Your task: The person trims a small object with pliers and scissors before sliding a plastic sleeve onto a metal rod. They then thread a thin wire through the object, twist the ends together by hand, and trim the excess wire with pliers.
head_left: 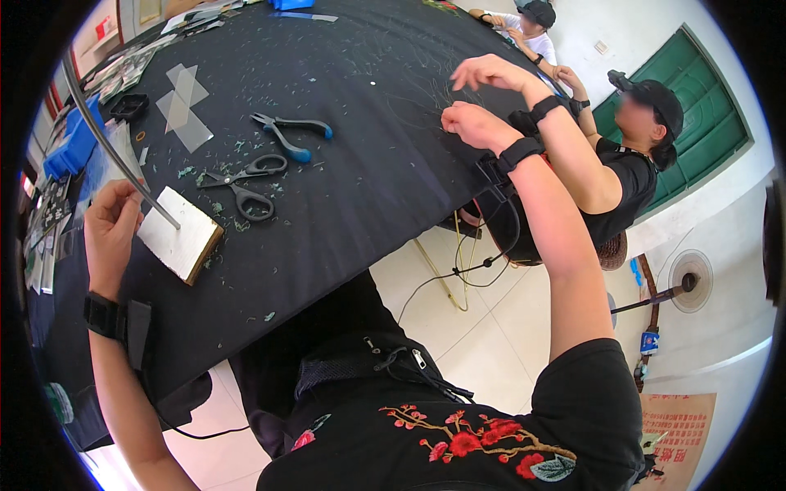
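Grip: left hand (pixel 113 233) bent with fingers bunched beside metal rod (pixel 105 141), cannot tell if it holds anything. Right hand (pixel 479 127) curled, contents also unclear, near fine strands (pixel 423 100) on black tablecloth (pixel 352 188). Rod rises from white-topped block (pixel 173 247); scissors (pixel 236 182) beside block, pliers (pixel 278 129) farther off. Co-worker's hand (pixel 495 72) near right hand.

L hand (pixel 113 217) nr rod (pixel 164 213), scissors (pixel 232 180) + pliers (pixel 291 146) on blk cloth (pixel 360 196).

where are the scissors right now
In the head view, the scissors lie left of centre on the black cloth, between the pliers at upper right and the white-topped block at lower left.
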The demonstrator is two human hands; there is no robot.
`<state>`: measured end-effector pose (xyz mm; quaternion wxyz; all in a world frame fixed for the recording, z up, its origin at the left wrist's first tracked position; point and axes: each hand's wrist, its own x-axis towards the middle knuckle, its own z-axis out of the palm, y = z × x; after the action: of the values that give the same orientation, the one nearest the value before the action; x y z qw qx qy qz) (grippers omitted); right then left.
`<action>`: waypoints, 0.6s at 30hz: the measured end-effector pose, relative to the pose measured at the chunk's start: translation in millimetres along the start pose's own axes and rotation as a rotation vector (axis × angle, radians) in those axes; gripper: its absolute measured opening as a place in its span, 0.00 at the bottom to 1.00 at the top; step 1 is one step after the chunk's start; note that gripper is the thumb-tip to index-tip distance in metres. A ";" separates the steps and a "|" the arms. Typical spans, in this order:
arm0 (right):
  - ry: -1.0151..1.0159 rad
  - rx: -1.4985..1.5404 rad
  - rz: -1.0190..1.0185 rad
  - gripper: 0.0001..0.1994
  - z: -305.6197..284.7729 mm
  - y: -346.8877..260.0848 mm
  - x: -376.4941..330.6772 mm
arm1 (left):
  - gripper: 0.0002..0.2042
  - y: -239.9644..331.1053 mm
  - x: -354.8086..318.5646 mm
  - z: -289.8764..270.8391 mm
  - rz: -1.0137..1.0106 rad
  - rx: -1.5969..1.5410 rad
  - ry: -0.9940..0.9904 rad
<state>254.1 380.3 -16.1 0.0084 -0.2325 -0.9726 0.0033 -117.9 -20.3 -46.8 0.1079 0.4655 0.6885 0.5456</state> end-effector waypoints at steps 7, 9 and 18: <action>0.047 0.245 0.104 0.07 -3.7 -2.2 -11.4 | 0.05 0.3 -0.2 1.9 0.013 -0.013 0.007; 0.103 0.300 0.189 0.07 -2.7 -6.9 -13.8 | 0.05 0.7 -0.5 2.2 0.008 -0.018 0.015; 0.190 0.116 0.008 0.05 4.3 -41.1 -22.1 | 0.05 1.0 -1.5 4.5 0.034 -0.036 0.031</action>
<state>255.2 333.6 -20.3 0.1139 -0.2349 -0.9646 0.0377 -113.7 -18.5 -48.3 0.0964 0.4667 0.6722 0.5666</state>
